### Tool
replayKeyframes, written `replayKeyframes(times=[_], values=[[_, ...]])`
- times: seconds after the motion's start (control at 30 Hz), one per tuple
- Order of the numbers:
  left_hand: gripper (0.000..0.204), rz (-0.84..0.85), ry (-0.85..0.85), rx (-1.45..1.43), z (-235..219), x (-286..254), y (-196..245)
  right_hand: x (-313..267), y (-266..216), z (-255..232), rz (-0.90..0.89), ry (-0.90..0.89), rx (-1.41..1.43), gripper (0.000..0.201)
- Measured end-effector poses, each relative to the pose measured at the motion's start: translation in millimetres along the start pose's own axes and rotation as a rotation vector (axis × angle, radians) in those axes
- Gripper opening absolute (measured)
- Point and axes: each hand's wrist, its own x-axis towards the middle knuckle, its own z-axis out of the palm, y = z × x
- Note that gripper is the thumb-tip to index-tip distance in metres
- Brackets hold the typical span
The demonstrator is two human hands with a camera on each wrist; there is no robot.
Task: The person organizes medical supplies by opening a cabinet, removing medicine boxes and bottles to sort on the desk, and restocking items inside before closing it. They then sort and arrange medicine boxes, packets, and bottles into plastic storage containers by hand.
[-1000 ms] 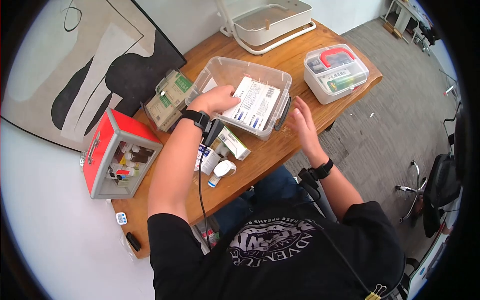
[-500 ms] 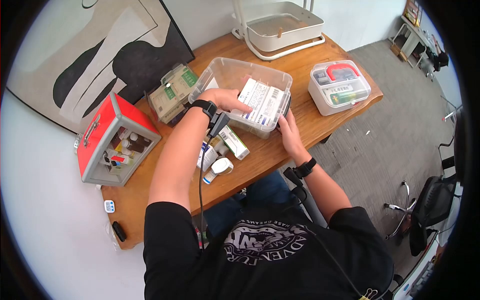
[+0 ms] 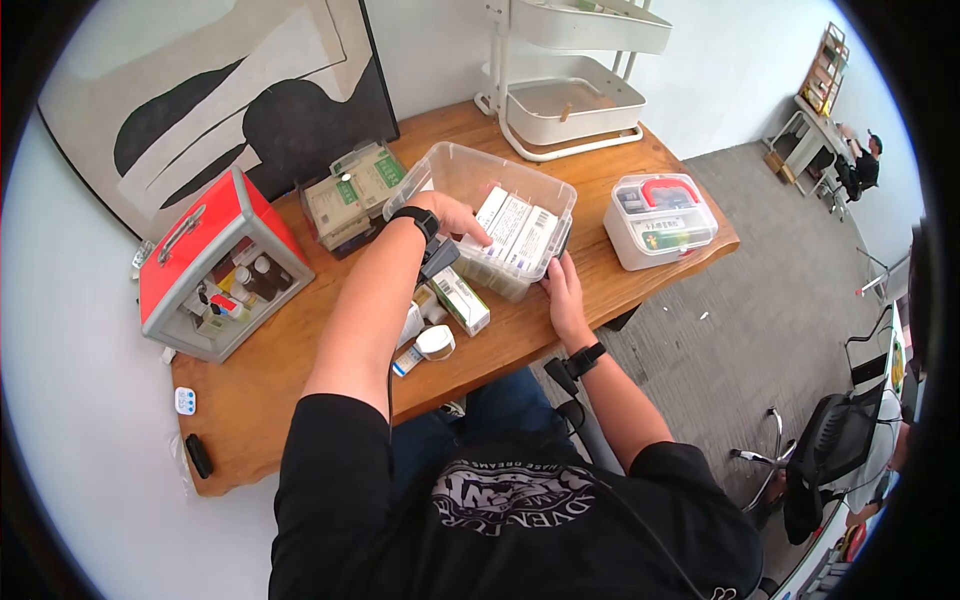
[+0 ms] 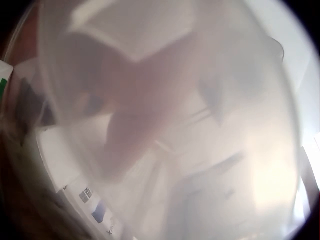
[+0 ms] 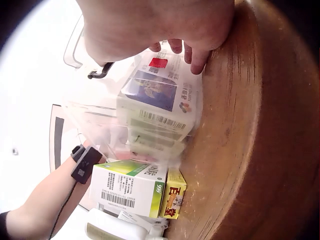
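Note:
In the head view, a clear plastic bin (image 3: 465, 160) holds several white boxes (image 3: 512, 228) with printed labels. My left hand (image 3: 447, 214) reaches over the bin's near left rim, with an extended digit at the boxes; its other fingers are partly hidden. Through blurred clear plastic, the left wrist view shows the left hand (image 4: 145, 105) above white packaging. At the bin's right end rests my right hand (image 3: 566, 298). In the right wrist view, that hand (image 5: 160, 27) has its fingertips against the bin's lower side, below a dark latch (image 5: 100, 71).
Green-white carton (image 3: 461, 300) and white bottle (image 3: 435, 342) lie before the bin. Left are a red medicine case (image 3: 190, 245) and clear box of green-white packs (image 3: 340, 212). A lidded box with red handle (image 3: 660, 242) stands right, a white rack (image 3: 575, 112) behind.
My right hand has moved from beside the bin onto its right end. My left hand remains over the left rim, its digit extended farther over the boxes. The head view has shifted.

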Motion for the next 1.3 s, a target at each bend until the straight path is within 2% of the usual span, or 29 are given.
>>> replayKeyframes(times=[0.07,0.1,0.13,0.2,0.23,0.33,0.37,0.6,0.63,0.67,0.73,0.8,0.87,0.9,0.97,1.03,1.07,1.1,1.13,1.17,1.2,1.27,1.3], values=[[0.064,0.035,-0.016,-0.068,-11,25,-18,2,6,-6,0.025,-0.019,-0.046,0.050],[0.048,0.084,0.075,-0.113,-14,38,-29,0,0,-1,0.017,-0.001,-0.012,0.049],[0.054,0.094,0.110,-0.114,-7,15,-19,-1,-4,1,0.007,0.006,-0.011,0.049],[0.052,0.136,0.017,-0.184,-2,7,-17,-4,-7,2,0.021,-0.004,-0.083,0.048],[0.055,0.126,0.053,-0.161,7,-10,-7,-4,-6,3,0.015,-0.001,-0.094,0.046],[0.063,0.140,-0.018,-0.115,-4,21,-25,-4,-8,3,0.004,-0.028,-0.134,0.049],[0.070,0.173,-0.112,-0.131,-7,25,-28,-5,-7,2,-0.002,-0.030,-0.133,0.049],[0.075,0.193,-0.177,-0.072,-1,21,-21,-4,9,-2,-0.041,0.010,-0.169,0.047],[0.084,0.201,-0.155,-0.068,2,17,-21,-4,9,-1,-0.043,0.030,-0.134,0.045],[0.084,0.201,-0.155,-0.079,5,13,-19,-5,8,0,-0.035,0.024,-0.138,0.045],[0.087,0.163,-0.046,0.038,13,-4,-6,-5,3,3,-0.027,0.030,-0.092,0.047],[0.095,0.177,-0.033,0.056,21,-14,0,-2,11,-1,-0.037,0.028,-0.088,0.049],[0.091,0.246,0.265,0.228,25,-2,-6,0,17,-8,-0.045,0.023,-0.085,0.050],[0.091,0.246,0.270,0.221,29,-11,-1,1,18,-9,-0.028,0.040,-0.102,0.050],[0.084,0.314,0.776,0.503,39,-48,15,1,20,-7,0.005,0.053,-0.112,0.051],[0.068,0.564,0.999,0.425,45,-74,6,1,18,-7,-0.027,0.038,-0.071,0.051],[0.049,0.695,0.958,0.244,50,-98,2,3,23,-13,-0.050,0.016,-0.088,0.051],[0.038,0.725,0.990,0.190,64,-133,-2,0,14,-8,-0.023,0.025,-0.094,0.049],[0.032,0.796,1.060,0.108,73,-147,-18,0,14,-7,-0.024,0.034,-0.073,0.047],[0.027,0.795,1.067,0.043,82,-164,-34,-2,8,-4,-0.013,0.027,-0.082,0.047],[0.024,0.746,1.114,0.037,89,-172,-56,-3,7,-3,-0.004,0.032,-0.074,0.047],[0.031,0.500,1.119,0.126,103,-188,-96,-2,10,-5,-0.008,0.039,-0.092,0.047],[0.031,0.478,1.107,0.139,110,-188,-120,-1,14,-8,-0.004,0.046,-0.097,0.048]])
